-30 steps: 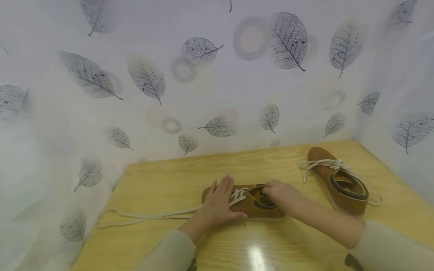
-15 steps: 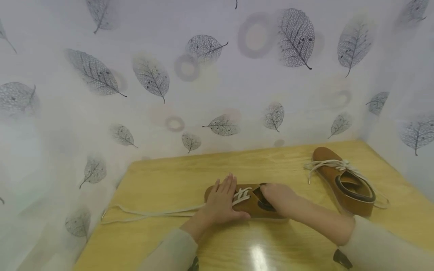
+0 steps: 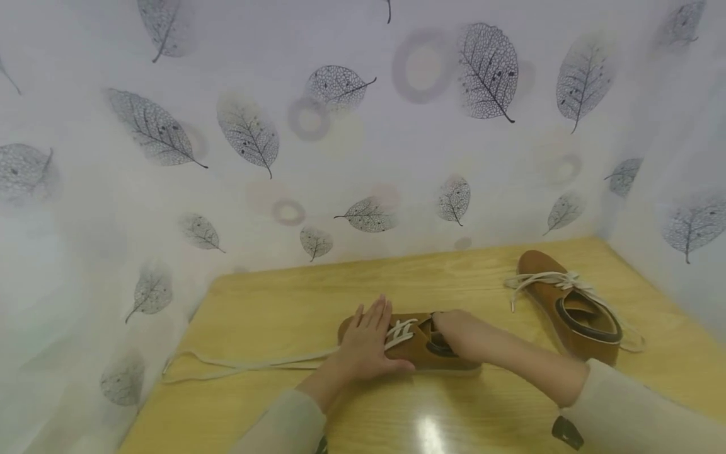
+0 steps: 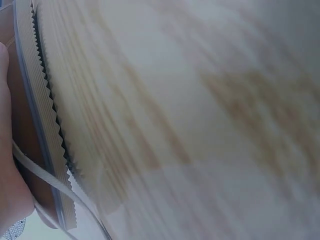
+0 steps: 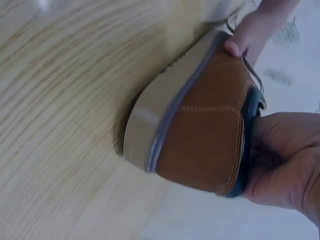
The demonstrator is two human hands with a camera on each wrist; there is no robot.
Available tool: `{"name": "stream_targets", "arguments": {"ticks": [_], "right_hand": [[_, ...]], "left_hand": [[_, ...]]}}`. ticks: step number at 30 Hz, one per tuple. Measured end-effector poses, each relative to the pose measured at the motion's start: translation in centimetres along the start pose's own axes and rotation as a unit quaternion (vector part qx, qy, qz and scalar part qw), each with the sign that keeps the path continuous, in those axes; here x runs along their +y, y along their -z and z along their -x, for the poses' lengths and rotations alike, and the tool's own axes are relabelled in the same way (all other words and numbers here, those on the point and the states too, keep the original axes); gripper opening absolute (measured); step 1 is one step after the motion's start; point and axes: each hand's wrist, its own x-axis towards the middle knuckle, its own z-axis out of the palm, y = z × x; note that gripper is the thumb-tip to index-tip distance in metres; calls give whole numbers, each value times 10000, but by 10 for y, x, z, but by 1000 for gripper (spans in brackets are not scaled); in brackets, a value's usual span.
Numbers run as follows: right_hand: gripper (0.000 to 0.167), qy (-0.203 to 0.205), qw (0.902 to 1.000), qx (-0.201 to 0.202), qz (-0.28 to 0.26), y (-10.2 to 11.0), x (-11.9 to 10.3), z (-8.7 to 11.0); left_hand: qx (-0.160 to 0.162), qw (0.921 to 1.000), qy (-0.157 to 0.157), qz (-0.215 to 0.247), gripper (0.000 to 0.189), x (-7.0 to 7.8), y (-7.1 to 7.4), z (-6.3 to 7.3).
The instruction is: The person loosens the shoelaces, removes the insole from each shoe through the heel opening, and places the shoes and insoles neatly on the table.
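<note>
A brown lace-up shoe [image 3: 420, 353] with a pale sole lies on the table, toe to the left. My left hand [image 3: 368, 343] rests across its toe and front laces with the fingers straight. Into the shoe's opening reaches my right hand [image 3: 462, 334], near the tongue and far collar; its fingertips are hidden inside. From the right wrist, the heel of the shoe [image 5: 200, 145] shows with my right hand [image 5: 290, 155] over the dark collar. The left wrist view catches the sole's edge [image 4: 37, 110] and part of my left hand [image 4: 10, 185].
A second brown shoe [image 3: 592, 340] with tied laces stands at the right of the wooden table [image 3: 283, 315]. Long loose white laces [image 3: 227, 369] trail left from the first shoe. A leaf-patterned sheet [image 3: 363, 151] rises behind the table.
My right hand has moved slightly left and deeper into the shoe's opening. The left hand keeps its place on the toe.
</note>
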Motion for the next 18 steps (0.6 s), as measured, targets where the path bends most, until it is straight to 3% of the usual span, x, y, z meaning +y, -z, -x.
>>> {"name": "stream_targets", "arguments": {"ticks": [3,7,10,15,18], "right_hand": [[6,-112,9929,82,-1179,7,8,-4],[4,-176,9713,302,-2352,15,25,-9],[8,-447,9495,425,-3075,16,34,-10],[14,-986,9205,474,-3750,19,41,-8],[16,-1028,9203,464,-3745,22,43,-4]], "left_hand": [[32,10000,36,71,121,-1,-2,3],[121,9998,29,134,121,-1,-3,1],[116,9998,45,135,122,-1,-3,1],[78,9997,87,191,122,-1,-3,0],[81,9997,99,203,122,-1,-4,1]]}}
